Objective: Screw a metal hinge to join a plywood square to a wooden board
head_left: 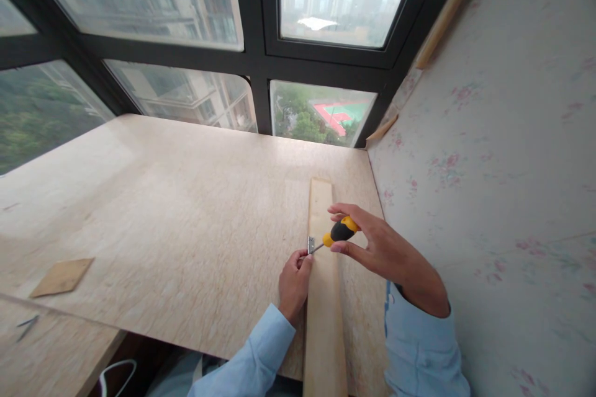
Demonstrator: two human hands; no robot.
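Observation:
My right hand [372, 242] is closed round the yellow and black handle of a screwdriver [339, 232], whose shaft points left and down at a small metal hinge [311, 243]. The hinge sits on the left edge of a long pale wooden strip [323, 298] lying on the tabletop. My left hand [294, 282] is pinched against the strip's left edge just below the hinge, fingertips touching it. Both sleeves are light blue.
The marble-patterned tabletop [186, 217] runs to a floral papered wall [488, 167] at the right and dark-framed windows [261, 68] behind. A brown flat square piece [63, 276] lies at the left. A small metal item [25, 325] rests on the lower board.

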